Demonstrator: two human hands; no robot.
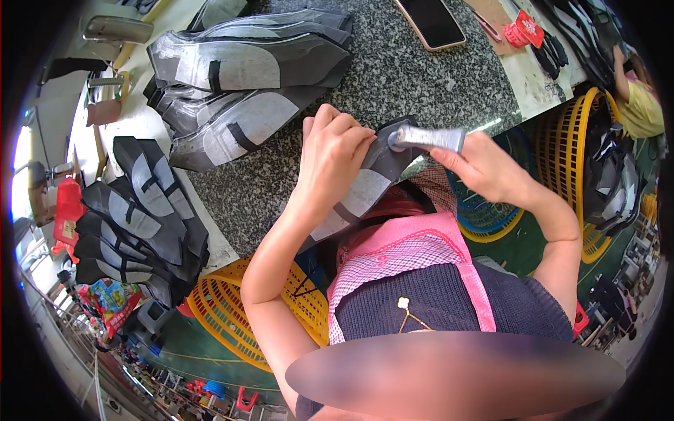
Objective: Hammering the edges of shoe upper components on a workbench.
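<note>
My left hand (333,151) rests on a dark grey shoe upper piece (372,173) with a light grey panel, at the near edge of the speckled stone slab (393,77). Its fingers are bent and pinch the piece near its far end. My right hand (484,168) is wrapped round a hammer (428,137) with a worn silver head. The round face of the hammer meets the dark end of the piece, just right of my left fingertips. My right hand mostly hides the handle. Part of the piece lies beneath my left wrist and hangs toward my lap.
Shoe upper pieces are heaped in a large stack (232,63) at the far left, with another pile (140,217) nearer. A phone (432,22) lies at the back, a red tag (524,29) to its right. Yellow baskets (569,140) stand right and below left (225,316).
</note>
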